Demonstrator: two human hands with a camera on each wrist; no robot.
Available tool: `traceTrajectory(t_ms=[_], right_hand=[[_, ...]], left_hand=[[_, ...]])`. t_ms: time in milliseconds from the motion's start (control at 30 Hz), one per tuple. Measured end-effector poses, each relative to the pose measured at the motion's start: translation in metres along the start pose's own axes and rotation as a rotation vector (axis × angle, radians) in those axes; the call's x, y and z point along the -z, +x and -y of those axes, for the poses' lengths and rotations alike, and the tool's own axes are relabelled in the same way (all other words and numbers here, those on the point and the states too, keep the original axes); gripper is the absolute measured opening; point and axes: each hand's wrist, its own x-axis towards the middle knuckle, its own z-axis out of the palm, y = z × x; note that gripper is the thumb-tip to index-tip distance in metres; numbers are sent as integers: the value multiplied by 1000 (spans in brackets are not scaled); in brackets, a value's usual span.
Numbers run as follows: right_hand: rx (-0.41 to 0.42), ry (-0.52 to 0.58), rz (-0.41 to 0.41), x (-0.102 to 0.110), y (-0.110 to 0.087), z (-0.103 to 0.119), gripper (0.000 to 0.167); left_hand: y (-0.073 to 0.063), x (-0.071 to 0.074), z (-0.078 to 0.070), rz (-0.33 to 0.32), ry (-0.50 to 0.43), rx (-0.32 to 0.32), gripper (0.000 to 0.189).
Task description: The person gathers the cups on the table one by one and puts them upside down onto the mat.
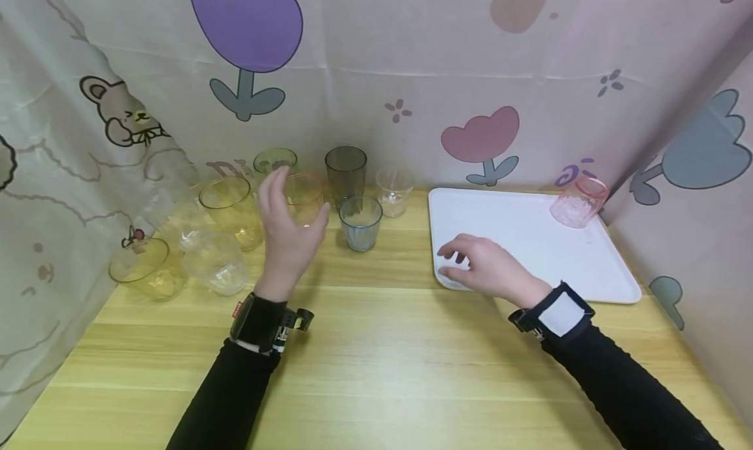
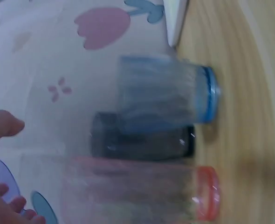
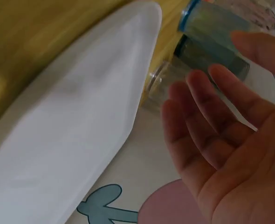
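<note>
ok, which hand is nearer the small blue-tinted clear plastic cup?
Left. The left hand hovers open just left of the blue-tinted clear plastic cup, not touching. The right hand rests farther right on the white tray.

Person, two bare hands: left hand (image 1: 289, 231), right hand (image 1: 485, 263). Long black sleeves (image 1: 235, 391) on both arms. Black wrist straps carrying small cameras; left strap (image 1: 263, 324) bears a red tag, right strap (image 1: 559, 314) a white panel.
</note>
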Motion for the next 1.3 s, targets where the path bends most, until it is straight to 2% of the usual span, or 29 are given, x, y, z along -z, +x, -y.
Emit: traceTrajectory(t_ms=[167, 267, 333, 433, 600, 800, 967, 1133, 1300], right_hand=[[4, -12, 66, -8, -4, 3, 19], [-6, 4, 103, -10, -5, 4, 17], [-9, 17, 125, -13, -6, 4, 16], [-12, 19, 137, -17, -7, 2, 15], [12, -6, 94, -25, -8, -2, 12], [-4, -9, 67, -28, -7, -4, 16], [-28, -11, 62, -27, -7, -2, 16], [-51, -17, 66, -27, -7, 1, 14], [-66, -25, 71, -27, -9, 1, 13]], left_hand=[[-2, 5, 16, 62, -49, 284, 108], [-1, 6, 25, 109, -60, 442, 117], [1, 5, 31, 135, -65, 506, 119], [4, 4, 39, 168, -86, 560, 118], [7, 1, 48, 209, -143, 619, 106], [8, -3, 57, 240, -156, 607, 86], [9, -3, 59, 233, -143, 597, 84], [8, -2, 58, 222, -136, 621, 83], [7, -2, 52, 192, -130, 629, 78]])
